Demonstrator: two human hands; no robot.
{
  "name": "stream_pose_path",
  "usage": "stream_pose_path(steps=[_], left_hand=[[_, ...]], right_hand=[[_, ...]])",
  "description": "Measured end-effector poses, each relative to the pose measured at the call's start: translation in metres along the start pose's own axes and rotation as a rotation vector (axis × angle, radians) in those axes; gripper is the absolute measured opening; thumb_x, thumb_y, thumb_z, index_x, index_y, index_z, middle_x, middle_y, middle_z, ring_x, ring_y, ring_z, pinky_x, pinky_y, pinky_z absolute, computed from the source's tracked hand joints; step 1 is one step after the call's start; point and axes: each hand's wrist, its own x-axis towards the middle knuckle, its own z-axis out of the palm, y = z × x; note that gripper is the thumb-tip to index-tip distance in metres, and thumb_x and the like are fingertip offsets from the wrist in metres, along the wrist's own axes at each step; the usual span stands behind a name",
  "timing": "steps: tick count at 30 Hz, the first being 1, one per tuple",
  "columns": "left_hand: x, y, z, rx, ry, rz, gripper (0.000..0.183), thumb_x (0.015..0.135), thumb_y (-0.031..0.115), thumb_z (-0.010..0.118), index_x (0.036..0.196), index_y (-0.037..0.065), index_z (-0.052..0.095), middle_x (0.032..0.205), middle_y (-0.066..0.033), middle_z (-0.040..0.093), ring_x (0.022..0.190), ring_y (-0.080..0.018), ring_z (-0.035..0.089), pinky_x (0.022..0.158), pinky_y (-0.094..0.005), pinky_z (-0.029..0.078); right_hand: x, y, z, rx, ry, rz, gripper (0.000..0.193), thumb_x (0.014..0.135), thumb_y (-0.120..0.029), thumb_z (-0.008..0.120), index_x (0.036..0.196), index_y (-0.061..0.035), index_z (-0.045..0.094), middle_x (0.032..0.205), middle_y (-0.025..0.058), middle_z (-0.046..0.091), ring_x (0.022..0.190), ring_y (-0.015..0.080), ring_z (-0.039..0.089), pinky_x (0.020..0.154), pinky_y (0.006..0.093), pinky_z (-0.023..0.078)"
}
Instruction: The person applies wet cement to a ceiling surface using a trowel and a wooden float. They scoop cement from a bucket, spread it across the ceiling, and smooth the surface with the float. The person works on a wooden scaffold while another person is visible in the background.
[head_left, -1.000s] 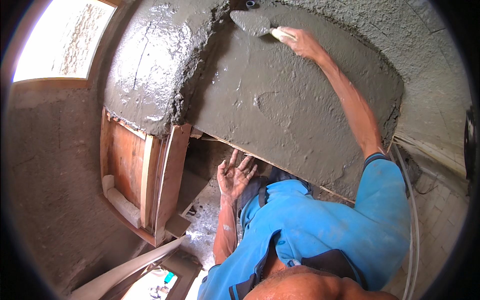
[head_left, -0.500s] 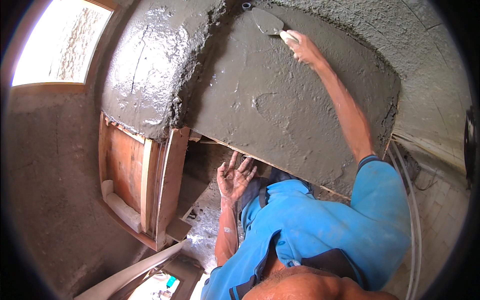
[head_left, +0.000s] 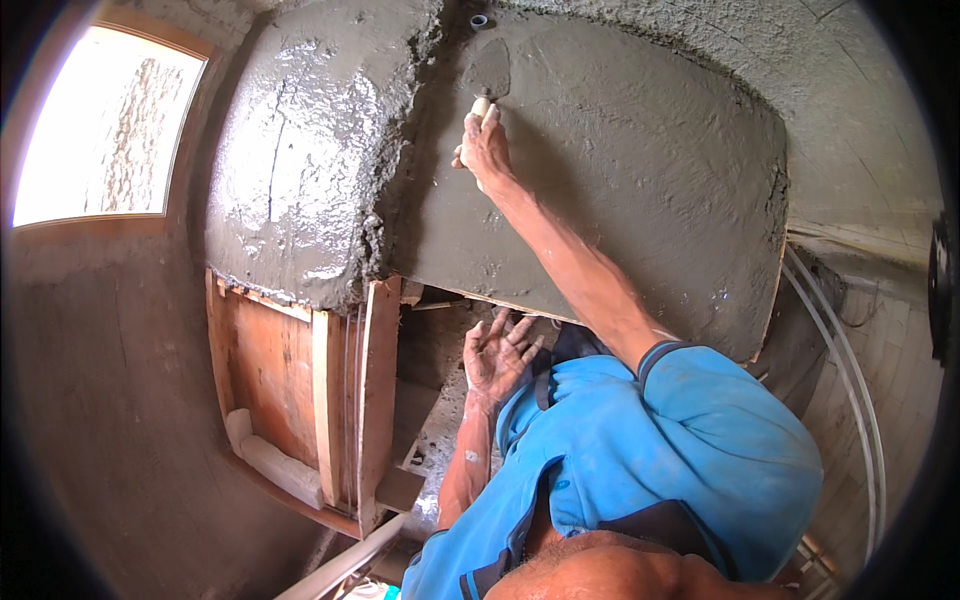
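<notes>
Head view: my R grip (head_left: 485, 150) is clamped on the trowel (head_left: 490, 70), blade on wet cement (head_left: 640, 190); my L grip (head_left: 496, 362), fingers apart, is nr its front edge, contact unclear.

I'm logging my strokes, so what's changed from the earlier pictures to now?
Your right hand moved left and back toward you over the wet grey cement surface, swinging the pale-handled, pointed grey trowel from pointing left to pointing away. Nothing was let go. Your bare left hand stays open by the surface's near edge.
</notes>
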Motion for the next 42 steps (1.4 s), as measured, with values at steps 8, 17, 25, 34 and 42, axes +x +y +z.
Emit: stream_pose_path(steps=[8, 17, 25, 34, 42], left_hand=[[-0.006, 0.014, -0.021, -0.143, -0.041, -0.096, 0.05, 0.09, 0.045, 0.062, 0.129, 0.013, 0.063, 0.14, -0.0234, 0.057, 0.137, -0.0387, 0.047, 0.122, -0.0546, 0.026], [-0.004, 0.022, -0.018, -0.142, -0.08, -0.164, 0.048, 0.09, 0.044, 0.061, 0.128, 0.015, 0.065, 0.148, -0.0243, 0.049, 0.146, -0.0391, 0.036, 0.125, -0.0541, 0.021], [-0.005, 0.021, -0.026, -0.155, -0.071, -0.146, 0.055, 0.091, 0.044, 0.06, 0.136, 0.013, 0.057, 0.155, -0.024, 0.041, 0.148, -0.0379, 0.032, 0.125, -0.0552, 0.02], [-0.006, 0.021, -0.013, -0.062, -0.085, -0.172, 0.072, 0.091, 0.044, 0.06, 0.151, 0.012, 0.036, 0.16, -0.0238, 0.033, 0.153, -0.0351, 0.025, 0.125, -0.0578, 0.018], [-0.007, 0.021, -0.014, -0.092, -0.077, -0.158, 0.067, 0.09, 0.043, 0.06, 0.148, 0.012, 0.044, 0.158, -0.0245, 0.036, 0.151, -0.0352, 0.028, 0.125, -0.0576, 0.017]], right_hand=[[0.006, -0.073, 0.022, 0.044, -0.096, 0.513, 0.023, 0.096, -0.024, 0.061, 0.091, -0.0045, 0.05, 0.075, 0.013, 0.068, 0.049, 0.0234, 0.066, 0.035, 0.0307, 0.05], [0.044, -0.094, 0.008, -0.193, -0.219, 0.493, 0.028, 0.094, -0.029, 0.057, 0.101, -0.0021, 0.057, 0.065, 0.011, 0.065, 0.046, 0.0218, 0.064, 0.043, 0.0355, 0.053], [-0.078, -0.168, -0.055, -0.128, -0.325, 0.544, 0.044, 0.102, -0.027, 0.053, 0.135, 0.0016, 0.045, 0.093, 0.0229, 0.068, 0.065, 0.0337, 0.069, 0.061, 0.046, 0.056], [0.005, -0.065, -0.038, -0.535, -0.061, 0.083, 0.035, 0.102, -0.022, 0.053, 0.129, 0.0005, 0.053, 0.1, 0.0207, 0.069, 0.079, 0.0304, 0.071, 0.063, 0.0433, 0.057], [0.036, -0.083, -0.156, -0.364, -0.167, 0.4, 0.052, 0.101, -0.028, 0.058, 0.145, -0.0032, 0.047, 0.092, 0.0117, 0.062, 0.07, 0.0192, 0.057, 0.054, 0.0341, 0.048]])
